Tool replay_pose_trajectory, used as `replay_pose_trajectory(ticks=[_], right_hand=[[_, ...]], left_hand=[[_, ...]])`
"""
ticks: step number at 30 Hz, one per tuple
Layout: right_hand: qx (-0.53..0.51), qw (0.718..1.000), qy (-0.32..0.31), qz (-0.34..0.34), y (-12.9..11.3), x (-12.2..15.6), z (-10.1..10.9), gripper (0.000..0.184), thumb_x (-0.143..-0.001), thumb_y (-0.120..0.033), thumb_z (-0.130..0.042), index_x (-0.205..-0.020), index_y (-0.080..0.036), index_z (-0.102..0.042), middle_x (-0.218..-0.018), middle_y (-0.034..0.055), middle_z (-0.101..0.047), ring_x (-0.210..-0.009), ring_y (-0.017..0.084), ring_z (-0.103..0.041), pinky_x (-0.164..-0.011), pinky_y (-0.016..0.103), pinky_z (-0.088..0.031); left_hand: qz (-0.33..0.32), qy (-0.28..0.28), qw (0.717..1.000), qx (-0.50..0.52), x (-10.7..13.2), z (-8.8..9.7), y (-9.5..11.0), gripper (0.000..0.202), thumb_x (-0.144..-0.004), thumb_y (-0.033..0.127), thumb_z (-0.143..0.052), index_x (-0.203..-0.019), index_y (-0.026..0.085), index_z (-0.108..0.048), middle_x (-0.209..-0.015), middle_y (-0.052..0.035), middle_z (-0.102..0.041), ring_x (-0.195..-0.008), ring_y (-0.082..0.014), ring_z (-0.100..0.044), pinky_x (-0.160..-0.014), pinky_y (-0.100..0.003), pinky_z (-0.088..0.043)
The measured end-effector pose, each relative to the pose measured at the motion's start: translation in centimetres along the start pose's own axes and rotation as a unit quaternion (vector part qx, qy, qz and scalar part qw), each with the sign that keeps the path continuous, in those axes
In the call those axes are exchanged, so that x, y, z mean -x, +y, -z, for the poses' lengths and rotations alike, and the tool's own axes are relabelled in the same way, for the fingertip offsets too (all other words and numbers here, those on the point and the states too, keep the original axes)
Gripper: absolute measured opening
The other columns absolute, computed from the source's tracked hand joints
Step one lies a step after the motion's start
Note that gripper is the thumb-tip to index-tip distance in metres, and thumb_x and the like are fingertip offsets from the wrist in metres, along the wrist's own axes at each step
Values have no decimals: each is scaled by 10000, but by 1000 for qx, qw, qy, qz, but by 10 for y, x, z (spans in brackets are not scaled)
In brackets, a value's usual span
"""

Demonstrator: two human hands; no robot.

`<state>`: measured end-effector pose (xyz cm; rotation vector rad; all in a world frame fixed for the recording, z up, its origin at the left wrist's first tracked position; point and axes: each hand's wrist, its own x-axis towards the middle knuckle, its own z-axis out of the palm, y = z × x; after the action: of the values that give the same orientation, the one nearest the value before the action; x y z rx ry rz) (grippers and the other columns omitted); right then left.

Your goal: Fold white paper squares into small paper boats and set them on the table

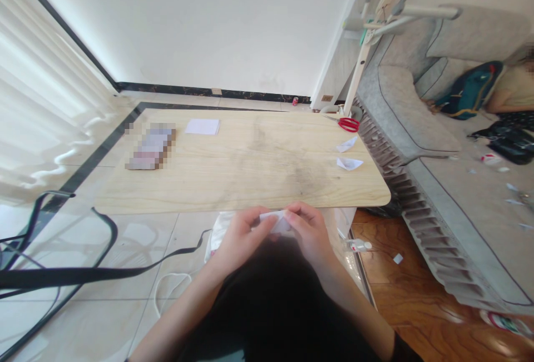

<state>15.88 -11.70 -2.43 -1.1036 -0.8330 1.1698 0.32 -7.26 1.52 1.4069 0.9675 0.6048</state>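
Note:
My left hand and my right hand meet just in front of the near edge of the wooden table. Both pinch a small folded piece of white paper between fingertips and thumbs, held in the air over my lap. Two finished folded paper shapes lie on the table's right end. A stack of white sheets rests at the far side of the table.
Red-handled scissors lie at the table's far right corner. A blurred-out flat object sits on the left. A grey sofa with bags and a seated person stands right. Black straps cross the tiled floor.

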Motion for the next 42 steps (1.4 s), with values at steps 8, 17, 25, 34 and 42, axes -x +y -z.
replay_pose_trajectory(ticks=[8, 17, 25, 34, 42], right_hand=[[54, 998, -2, 16, -10, -1, -1, 115, -764, -303, -712, -727, -195, -699, -636, -16, -651, -572, 130, -560, -556, 244, -455], [20, 1000, -8, -14, -2, -2, -2, 219, -806, -282, -638, -610, -197, -589, -530, -37, -559, -521, 128, -515, -546, 257, -419], [127, 991, -31, 25, -13, -2, -2, 236, -832, -269, -594, -613, -194, -548, -537, -50, -514, -524, 111, -462, -520, 236, -364], [223, 971, -40, 71, -8, 0, 1, 199, -845, -210, -573, -647, -200, -564, -584, -37, -532, -569, 127, -485, -556, 249, -374], [196, 975, -85, 63, -11, -2, 2, 234, -877, -242, -541, -648, -203, -564, -586, -38, -557, -568, 128, -499, -560, 244, -382]], left_hand=[[-13, -1, 999, -43, 1, 4, -4, 290, -878, 395, -581, -835, 137, -706, -665, -49, -726, -666, -194, -684, -652, -269, -510], [-20, -48, 998, -25, -1, 7, 3, 328, -907, 379, -538, -719, 151, -681, -666, -32, -700, -679, -174, -648, -653, -253, -484], [-11, -27, 999, -29, -2, 4, -4, 328, -904, 394, -536, -738, 143, -668, -648, -36, -689, -664, -173, -636, -651, -258, -474], [36, -58, 997, 24, -6, 5, -8, 314, -821, 435, -666, -803, 122, -684, -657, -55, -717, -651, -192, -671, -617, -259, -489], [51, -50, 997, 27, -7, 6, -9, 290, -813, 407, -677, -781, 120, -700, -660, -51, -713, -648, -191, -675, -607, -257, -492]])
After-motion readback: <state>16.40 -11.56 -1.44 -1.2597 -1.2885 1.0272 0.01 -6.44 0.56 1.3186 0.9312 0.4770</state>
